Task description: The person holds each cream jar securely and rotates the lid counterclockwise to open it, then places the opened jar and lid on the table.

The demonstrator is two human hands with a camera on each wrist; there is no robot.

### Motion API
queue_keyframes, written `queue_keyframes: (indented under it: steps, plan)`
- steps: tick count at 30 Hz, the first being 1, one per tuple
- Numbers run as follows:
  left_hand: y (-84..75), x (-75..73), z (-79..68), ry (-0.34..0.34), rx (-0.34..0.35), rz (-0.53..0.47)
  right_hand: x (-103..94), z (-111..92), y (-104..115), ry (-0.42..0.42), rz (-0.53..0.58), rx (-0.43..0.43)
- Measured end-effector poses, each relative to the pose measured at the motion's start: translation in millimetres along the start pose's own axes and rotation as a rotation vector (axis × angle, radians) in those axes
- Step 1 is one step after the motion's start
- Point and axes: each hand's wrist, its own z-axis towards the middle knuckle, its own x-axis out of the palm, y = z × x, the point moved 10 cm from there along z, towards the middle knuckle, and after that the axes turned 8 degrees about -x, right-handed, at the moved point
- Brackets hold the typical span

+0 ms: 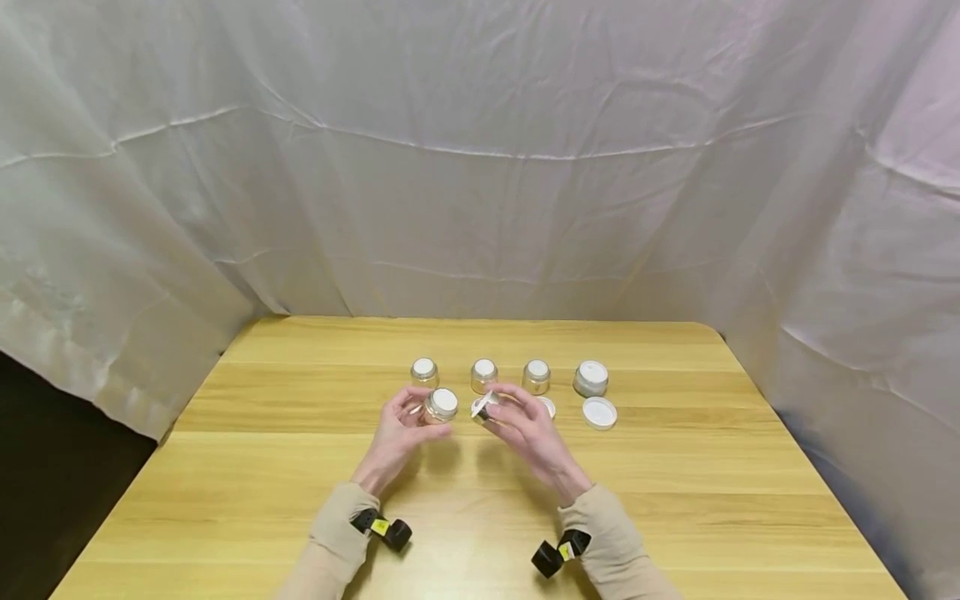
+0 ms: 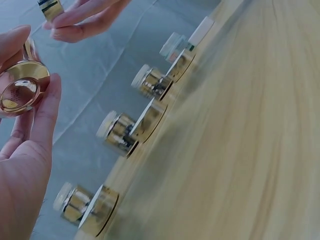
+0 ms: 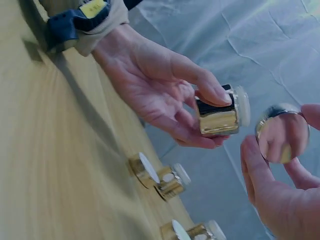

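Note:
Above the table, my left hand [image 1: 396, 440] grips a shiny gold cosmetic jar [image 1: 441, 407] whose white inner cap faces up. The thumb and fingers curl round the jar's sides, and its rounded base shows in the left wrist view. Just to the right, my right hand [image 1: 531, 429] pinches a gold jar lid [image 3: 283, 137] by its rim, tilted, with its white inside toward the jar. A small gap separates lid and jar. Behind the hands stand gold jars [image 1: 424, 371] [image 2: 119, 131] with white inner caps.
At the row's right end is a pale clear jar [image 1: 592, 377], with a white lid [image 1: 600, 412] lying before it. Gold lids [image 2: 100, 211] lie in front of the gold jars, partly hidden by my hands in the head view. A grey curtain [image 1: 487, 208] hangs behind the wooden table [image 1: 262, 500].

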Motion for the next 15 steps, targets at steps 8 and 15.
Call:
queue_keyframes:
  steps: [8, 15]
  plan:
    - [-9.1, -33.3, -2.8, -0.123, 0.031, -0.051, 12.4, -1, -15, -0.056, 0.030, 0.018]
    - [-20.4, -58.5, -7.6, -0.188, 0.056, -0.123, 25.1, -2, -33, -0.098, -0.075, 0.052]
